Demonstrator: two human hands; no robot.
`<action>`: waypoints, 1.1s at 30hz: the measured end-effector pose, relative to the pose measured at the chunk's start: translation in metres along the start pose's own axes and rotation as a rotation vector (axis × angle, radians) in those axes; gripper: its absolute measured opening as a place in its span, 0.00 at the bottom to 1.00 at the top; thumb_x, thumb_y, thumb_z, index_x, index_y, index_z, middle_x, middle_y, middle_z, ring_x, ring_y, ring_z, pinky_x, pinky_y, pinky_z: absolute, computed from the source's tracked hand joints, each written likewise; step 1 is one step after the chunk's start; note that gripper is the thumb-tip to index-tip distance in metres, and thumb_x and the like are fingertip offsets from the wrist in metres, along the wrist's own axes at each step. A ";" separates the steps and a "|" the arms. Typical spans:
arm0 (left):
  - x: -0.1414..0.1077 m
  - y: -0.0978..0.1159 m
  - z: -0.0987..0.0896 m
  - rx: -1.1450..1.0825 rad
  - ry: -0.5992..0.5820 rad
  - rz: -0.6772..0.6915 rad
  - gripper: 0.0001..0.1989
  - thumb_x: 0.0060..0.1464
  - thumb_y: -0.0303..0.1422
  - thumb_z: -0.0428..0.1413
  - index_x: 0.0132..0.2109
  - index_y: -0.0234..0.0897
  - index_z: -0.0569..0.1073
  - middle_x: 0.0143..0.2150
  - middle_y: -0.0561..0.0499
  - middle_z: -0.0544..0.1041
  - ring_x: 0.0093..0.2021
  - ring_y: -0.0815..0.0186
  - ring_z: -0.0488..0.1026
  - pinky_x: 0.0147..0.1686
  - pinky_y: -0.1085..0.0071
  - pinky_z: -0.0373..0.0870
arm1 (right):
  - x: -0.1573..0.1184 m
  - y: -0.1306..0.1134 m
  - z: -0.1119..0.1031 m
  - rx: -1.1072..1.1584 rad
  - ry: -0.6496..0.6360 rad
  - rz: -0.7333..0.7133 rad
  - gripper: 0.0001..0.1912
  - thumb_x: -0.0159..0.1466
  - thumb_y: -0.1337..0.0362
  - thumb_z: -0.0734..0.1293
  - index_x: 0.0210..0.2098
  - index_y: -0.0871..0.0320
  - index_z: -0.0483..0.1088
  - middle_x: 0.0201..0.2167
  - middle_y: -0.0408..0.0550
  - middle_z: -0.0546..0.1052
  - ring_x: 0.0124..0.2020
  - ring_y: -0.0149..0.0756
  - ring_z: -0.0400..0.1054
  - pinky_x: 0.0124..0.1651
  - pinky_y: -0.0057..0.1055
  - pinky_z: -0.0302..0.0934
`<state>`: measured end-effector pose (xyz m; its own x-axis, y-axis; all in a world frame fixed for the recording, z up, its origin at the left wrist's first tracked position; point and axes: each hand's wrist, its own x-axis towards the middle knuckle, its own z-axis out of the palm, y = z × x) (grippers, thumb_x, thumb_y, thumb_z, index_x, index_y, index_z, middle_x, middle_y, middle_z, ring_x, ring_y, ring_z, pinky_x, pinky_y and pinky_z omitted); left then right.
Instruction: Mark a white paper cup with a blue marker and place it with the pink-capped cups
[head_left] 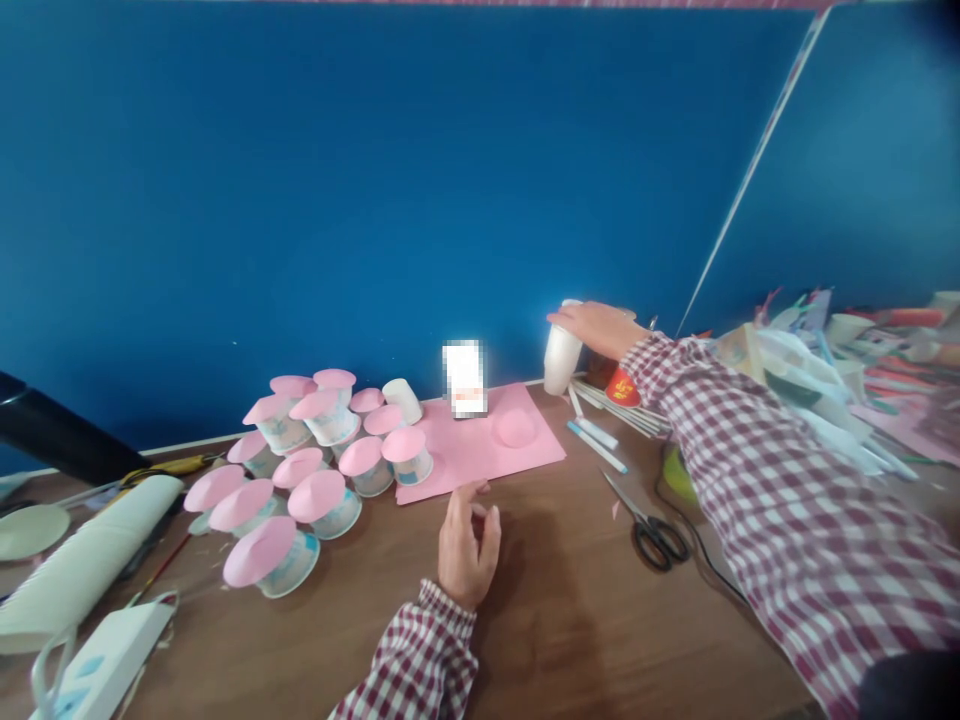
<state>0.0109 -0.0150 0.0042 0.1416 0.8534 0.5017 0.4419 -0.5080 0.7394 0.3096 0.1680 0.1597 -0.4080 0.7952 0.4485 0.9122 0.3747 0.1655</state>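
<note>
My right hand (596,328) is closed on the top of a tall white stack of paper cups (562,362), upright by the blue wall. My left hand (469,545) rests over the brown table with fingers loosely curled, thumb apart, and nothing in it. Just beyond it lies a pink paper sheet (465,455) with a round pink paper piece (514,428) on it. To the left are several patterned paper cups (294,568) topped with pink paper discs (260,552). A plain white cup (403,401) stands behind them.
Black-handled scissors (660,542), markers (596,446) and thin sticks (626,410) lie on the right. A phone (466,380) leans against the wall. At the left are a power strip (109,660) and a long white stack of cups (90,565). Paper scraps (825,380) crowd the far right.
</note>
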 end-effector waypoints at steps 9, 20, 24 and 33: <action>-0.002 -0.001 0.002 -0.043 -0.015 -0.043 0.16 0.56 0.29 0.48 0.52 0.38 0.60 0.46 0.45 0.69 0.29 0.73 0.68 0.32 0.74 0.70 | -0.007 -0.006 0.015 0.007 0.116 0.114 0.28 0.63 0.70 0.55 0.62 0.62 0.47 0.61 0.57 0.57 0.58 0.46 0.56 0.54 0.45 0.56; -0.002 -0.002 0.001 -0.038 -0.041 -0.045 0.15 0.56 0.28 0.48 0.52 0.38 0.60 0.45 0.45 0.68 0.31 0.72 0.68 0.33 0.72 0.69 | -0.008 -0.020 0.041 -0.109 -0.066 0.101 0.27 0.64 0.65 0.55 0.62 0.65 0.48 0.53 0.61 0.68 0.49 0.48 0.65 0.50 0.43 0.56; -0.003 -0.003 0.003 -0.041 -0.043 -0.046 0.16 0.56 0.28 0.48 0.52 0.39 0.59 0.45 0.46 0.68 0.30 0.72 0.68 0.33 0.73 0.69 | -0.006 -0.019 0.040 -0.058 -0.050 0.118 0.35 0.60 0.65 0.59 0.63 0.67 0.42 0.52 0.62 0.69 0.50 0.51 0.65 0.50 0.43 0.56; -0.003 -0.004 0.003 -0.038 -0.044 -0.046 0.16 0.56 0.29 0.48 0.52 0.39 0.59 0.46 0.46 0.69 0.30 0.73 0.68 0.33 0.73 0.69 | -0.012 -0.006 0.027 0.067 0.063 0.202 0.40 0.56 0.58 0.65 0.62 0.64 0.46 0.51 0.57 0.69 0.50 0.50 0.63 0.50 0.42 0.58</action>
<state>0.0109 -0.0150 -0.0013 0.1609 0.8797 0.4475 0.4151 -0.4717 0.7780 0.3077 0.1693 0.1297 -0.2127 0.8266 0.5210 0.9698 0.2439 0.0090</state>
